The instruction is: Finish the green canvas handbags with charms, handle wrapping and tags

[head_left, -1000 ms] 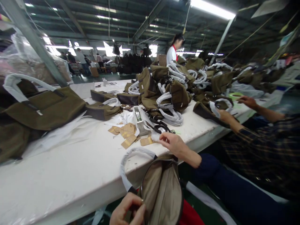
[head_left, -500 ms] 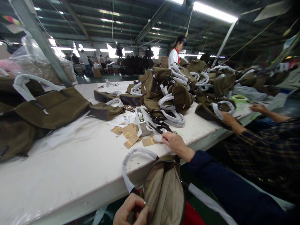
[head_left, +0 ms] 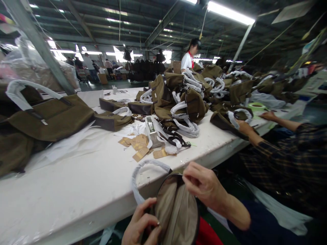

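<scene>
An olive handbag (head_left: 176, 207) with a beige lining lies unzipped at the table's near edge, its opening facing me. One of its handles (head_left: 138, 175), wrapped in white, arches onto the table. My left hand (head_left: 143, 223) grips the left side of the opening between thumb and fingers, near the zip. At the upper right of the rim is my right hand (head_left: 204, 182), its fingers pinched together. What they hold, if anything, is hidden. Beyond the bag lie tan cardboard tags (head_left: 140, 143), a grey-white tape dispenser (head_left: 152, 132) and black-handled scissors (head_left: 178, 141).
More olive handbags (head_left: 178, 98) with wrapped handles are heaped on the white table (head_left: 84, 183), and others (head_left: 51, 115) stand at left. On the right, a co-worker's hand (head_left: 245, 128) handles a bag beside a green tape roll (head_left: 257, 106). Another person (head_left: 188, 61) stands behind the heap.
My right hand has come back from beside the scissors to the bag's rim, fingers pinched. The left hand keeps its grip on the opening. The view has shifted slightly.
</scene>
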{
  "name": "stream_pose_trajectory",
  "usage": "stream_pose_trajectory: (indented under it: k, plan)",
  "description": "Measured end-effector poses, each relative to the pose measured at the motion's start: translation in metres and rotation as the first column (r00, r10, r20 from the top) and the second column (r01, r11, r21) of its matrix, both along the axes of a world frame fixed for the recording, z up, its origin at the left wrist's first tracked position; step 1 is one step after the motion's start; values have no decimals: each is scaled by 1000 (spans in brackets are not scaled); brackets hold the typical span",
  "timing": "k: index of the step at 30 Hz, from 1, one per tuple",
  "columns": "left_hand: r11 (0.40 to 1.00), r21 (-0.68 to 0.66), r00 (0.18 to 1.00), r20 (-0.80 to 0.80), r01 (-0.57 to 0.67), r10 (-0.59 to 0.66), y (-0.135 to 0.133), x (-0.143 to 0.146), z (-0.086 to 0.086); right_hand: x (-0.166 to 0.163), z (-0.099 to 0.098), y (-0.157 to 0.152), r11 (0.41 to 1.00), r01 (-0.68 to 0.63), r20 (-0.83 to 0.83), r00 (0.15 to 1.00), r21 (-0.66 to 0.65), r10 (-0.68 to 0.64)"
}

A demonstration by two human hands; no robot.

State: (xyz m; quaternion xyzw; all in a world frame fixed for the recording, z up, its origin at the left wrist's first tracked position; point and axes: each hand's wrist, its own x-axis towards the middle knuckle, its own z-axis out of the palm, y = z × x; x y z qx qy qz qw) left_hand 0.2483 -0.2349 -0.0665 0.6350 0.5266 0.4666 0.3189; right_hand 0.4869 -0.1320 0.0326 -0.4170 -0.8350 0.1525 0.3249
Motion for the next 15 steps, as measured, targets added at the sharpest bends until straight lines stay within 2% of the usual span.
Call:
stream_pose_trajectory:
  k: [4,6,9,13,15]
  plan:
    - [987,70,978,-160,146,-133,0,0,7,-12,-11,-28,964,-263,102,958,-51,267]
    - [969,105,952,-233,226,-197,1,-1,14,-17,-18,-36,936,-345,165,922,-62,351]
    - [946,124,924,-285,298,-254,2,-1,24,-20,-25,-41,916,-391,205,893,-94,402]
    - [943,78,932,-202,322,-301,3,0,30,-17,-23,-44,901,-416,184,883,-121,432]
    - [942,68,935,-162,329,-315,2,0,32,-15,-19,-43,876,-441,146,870,-197,471]
